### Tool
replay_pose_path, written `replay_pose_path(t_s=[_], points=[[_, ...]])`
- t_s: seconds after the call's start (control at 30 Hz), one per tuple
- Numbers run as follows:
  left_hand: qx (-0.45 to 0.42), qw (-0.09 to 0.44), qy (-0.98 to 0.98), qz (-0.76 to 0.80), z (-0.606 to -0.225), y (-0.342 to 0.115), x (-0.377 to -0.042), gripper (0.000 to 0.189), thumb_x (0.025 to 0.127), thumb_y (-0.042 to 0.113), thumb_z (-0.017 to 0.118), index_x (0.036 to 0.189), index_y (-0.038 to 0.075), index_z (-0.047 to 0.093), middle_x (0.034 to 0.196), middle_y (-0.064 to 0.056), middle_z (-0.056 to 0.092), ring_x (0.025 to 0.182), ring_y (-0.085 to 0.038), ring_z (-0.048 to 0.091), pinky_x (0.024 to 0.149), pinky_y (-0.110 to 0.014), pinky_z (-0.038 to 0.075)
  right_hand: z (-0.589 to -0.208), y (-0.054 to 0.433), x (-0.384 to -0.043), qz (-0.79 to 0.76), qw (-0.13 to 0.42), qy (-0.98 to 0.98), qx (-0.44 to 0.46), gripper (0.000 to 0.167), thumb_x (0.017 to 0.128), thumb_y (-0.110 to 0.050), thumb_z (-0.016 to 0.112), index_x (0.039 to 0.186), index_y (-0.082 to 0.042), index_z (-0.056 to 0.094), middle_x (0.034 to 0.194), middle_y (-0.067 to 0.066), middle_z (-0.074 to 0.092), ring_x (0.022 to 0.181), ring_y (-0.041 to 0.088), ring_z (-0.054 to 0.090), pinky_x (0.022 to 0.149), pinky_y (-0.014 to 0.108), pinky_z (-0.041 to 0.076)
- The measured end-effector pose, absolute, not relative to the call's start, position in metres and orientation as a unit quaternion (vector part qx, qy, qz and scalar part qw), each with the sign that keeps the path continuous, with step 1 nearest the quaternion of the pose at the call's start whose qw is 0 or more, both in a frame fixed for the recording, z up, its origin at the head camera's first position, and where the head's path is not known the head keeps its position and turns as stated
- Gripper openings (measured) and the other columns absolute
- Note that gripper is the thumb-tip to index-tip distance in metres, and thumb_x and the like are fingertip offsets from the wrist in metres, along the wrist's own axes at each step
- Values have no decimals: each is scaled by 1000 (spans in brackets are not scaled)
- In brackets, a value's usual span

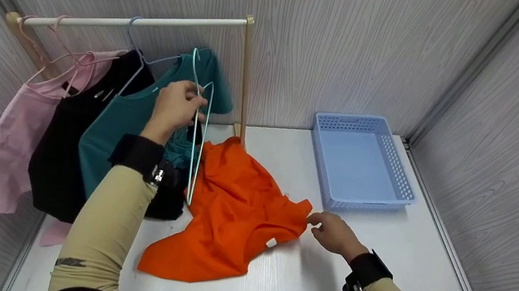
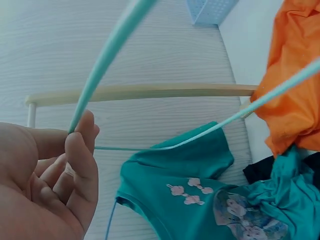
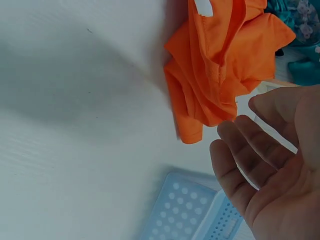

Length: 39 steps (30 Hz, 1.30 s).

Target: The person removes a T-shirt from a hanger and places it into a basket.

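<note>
My left hand (image 1: 177,103) pinches a mint-green clothes hanger (image 2: 102,70) between thumb and fingers, holding it up in front of the rack. The hanger's lower end overlaps an orange shirt (image 1: 234,204) in the head view. That shirt lies crumpled on the white table, with a small white tag (image 1: 271,243) showing at its near edge. My right hand (image 1: 334,233) is at the shirt's right end. In the right wrist view its fingers (image 3: 240,150) are loosely bent beside the orange cloth, with nothing between them and the thumb.
A rack with a white rail (image 1: 180,22) stands at the back left. From it hang a pink top (image 1: 25,127), a black top (image 1: 63,155) and a teal shirt (image 1: 107,141) on hangers. More dark and teal cloth lies below. A blue basket (image 1: 322,161) sits at the right.
</note>
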State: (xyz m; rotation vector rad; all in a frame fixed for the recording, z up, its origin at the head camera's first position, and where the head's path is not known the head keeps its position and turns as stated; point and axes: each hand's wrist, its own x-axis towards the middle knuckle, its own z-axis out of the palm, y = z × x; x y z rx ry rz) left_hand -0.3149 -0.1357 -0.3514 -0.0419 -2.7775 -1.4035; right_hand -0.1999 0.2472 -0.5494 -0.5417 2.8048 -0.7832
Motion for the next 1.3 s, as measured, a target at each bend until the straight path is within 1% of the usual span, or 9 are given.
replay_pose_path(t_s=[0.17,0.27,0.37,0.47,0.57,0.7,0.9,1.1,1.3], points=[[11,-1,-866,-499,-332,-124,-339,41,101,21,52,140,7,49,125,-10,67,73,-8,69,54,-18,51,-552,256,-199,-268,103,944,-163,25,90,-1,55,110,0,70,102,15,71,92,31,66,84,47,54],[30,-10,-852,-523,-319,-117,-353,44,102,20,50,143,7,47,127,-8,66,77,-9,70,56,-16,51,-553,257,-199,-270,99,944,-160,24,91,-2,55,110,-2,70,102,14,71,90,28,66,83,45,54],[38,-16,-840,-542,-311,-112,-365,45,102,20,48,146,7,43,129,-9,65,75,-9,69,55,-15,50,-553,256,-199,-275,91,942,-168,24,91,-2,55,109,-2,70,101,14,71,88,28,66,82,44,54],[37,-8,-832,-554,-307,-107,-372,43,103,19,47,145,9,45,127,-7,66,75,-10,68,53,-15,49,-552,255,-200,-280,88,939,-180,24,91,-2,55,110,0,70,100,15,71,87,28,65,79,43,54],[33,11,-830,-557,-305,-100,-377,39,103,20,47,140,11,51,123,-5,68,78,-10,67,53,-16,47,-553,254,-200,-280,87,937,-188,24,91,-1,55,110,1,69,98,15,71,87,28,65,78,41,54],[30,22,-837,-546,-309,-93,-384,35,103,20,47,136,10,55,121,-6,69,76,-9,66,54,-16,48,-557,253,-201,-278,88,939,-185,24,90,-1,55,110,1,69,97,14,72,87,27,65,78,41,54],[24,-13,-848,-529,-324,-89,-388,42,104,19,45,145,9,45,127,-8,66,75,-5,66,61,-18,51,-564,243,-201,-287,110,933,-185,21,91,0,55,106,0,70,98,13,71,89,27,65,78,42,54],[18,-43,-844,-534,-333,-93,-387,45,105,22,43,147,10,41,131,-7,63,72,-5,65,65,-20,55,-568,231,-202,-289,111,929,-205,21,91,0,57,106,1,71,98,14,72,92,28,67,84,45,54],[10,-45,-863,-503,-344,-106,-380,42,105,23,40,146,12,44,131,-8,62,81,-11,67,65,-20,56,-567,224,-206,-282,108,931,-203,20,89,0,58,105,1,71,97,13,72,92,29,67,84,46,54]])
